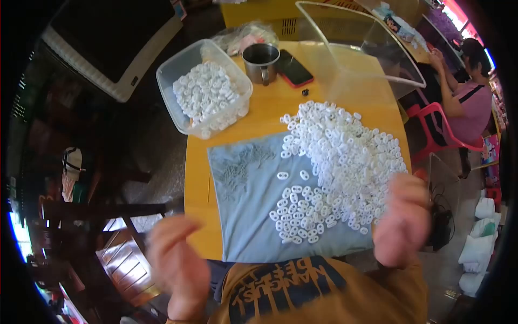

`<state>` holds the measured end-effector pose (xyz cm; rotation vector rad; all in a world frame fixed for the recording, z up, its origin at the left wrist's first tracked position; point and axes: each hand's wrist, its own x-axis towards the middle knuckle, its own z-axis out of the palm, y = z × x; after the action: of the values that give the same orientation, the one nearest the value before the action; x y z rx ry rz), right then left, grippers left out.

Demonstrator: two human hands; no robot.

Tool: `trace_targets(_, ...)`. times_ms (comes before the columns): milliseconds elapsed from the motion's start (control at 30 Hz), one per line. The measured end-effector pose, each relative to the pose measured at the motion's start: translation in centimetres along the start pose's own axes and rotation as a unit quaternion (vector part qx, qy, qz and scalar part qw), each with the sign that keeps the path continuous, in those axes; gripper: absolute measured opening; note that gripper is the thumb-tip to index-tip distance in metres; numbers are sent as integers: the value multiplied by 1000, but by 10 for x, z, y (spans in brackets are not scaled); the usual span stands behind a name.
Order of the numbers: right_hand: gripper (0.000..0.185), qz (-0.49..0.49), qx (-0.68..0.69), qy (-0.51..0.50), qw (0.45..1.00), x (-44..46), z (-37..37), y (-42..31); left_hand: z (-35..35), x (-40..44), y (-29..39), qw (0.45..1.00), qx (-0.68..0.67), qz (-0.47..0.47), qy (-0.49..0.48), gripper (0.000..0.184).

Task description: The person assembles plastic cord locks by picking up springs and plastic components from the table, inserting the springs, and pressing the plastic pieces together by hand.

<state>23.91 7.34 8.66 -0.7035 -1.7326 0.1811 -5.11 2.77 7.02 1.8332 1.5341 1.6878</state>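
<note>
My left hand (179, 264) is raised off the table's near left corner, smeared by motion, so its fingers cannot be made out. Beside the right edge of a big heap of small white two-holed plastic pieces (345, 151) is my right hand (402, 224), also blurred, its fingers seeming bent. Whether either hand holds anything does not show. A smaller group of the same white pieces (302, 216) lies nearer me on a grey-blue cloth (248, 227). Tiny dark grey slivers (240, 167) are scattered on the cloth's far left part.
A clear plastic tub (167, 97) of white pieces stands at the table's far left. Near it are a metal mug (261, 67) and a phone (295, 69). A clear open bin (372, 65) stands at the back right. Another person (469, 102) sits beyond, on a red chair (440, 129).
</note>
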Motion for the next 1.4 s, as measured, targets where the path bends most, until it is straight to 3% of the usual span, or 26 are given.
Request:
trace_targets(33, 32, 127, -15, -133, 983, -7, 1, -5, 9, 1, -7, 986, -2, -81, -146, 17)
trace_targets(100, 37, 100, -6, -248, 964, -24, 10, 10, 44, -5, -18, 966, 47, 25, -255, 26)
trace_targets(167, 38, 100, -34, -324, 940, -39, 16, 8, 65, -18, -24, 939, 12, 90, -331, 35)
trace_targets(367, 45, 102, -128, -437, 884, -83, 22, 13, 87, -50, -30, 857, 108, 73, -498, 64)
trace_targets(533, 47, 84, -185, -442, 874, -87, 16, 29, 72, -56, -35, 840, 162, 81, -511, 65)
trace_targets(633, 47, 90, -192, -433, 876, -84, 14, 31, 69, -62, -34, 858, 161, 73, -483, 63)
trace_targets(733, 45, 95, -189, -433, 876, -84, 15, 29, 73, -62, -27, 836, 147, 89, -521, 62)
trace_targets(1233, 29, 72, -162, -382, 907, -79, 12, 36, 82, -55, -29, 863, 99, 129, -479, 45)
trace_targets(1400, 21, 62, -124, -323, 936, -81, 10, 37, 103, -40, -27, 891, 129, 125, -417, 38)
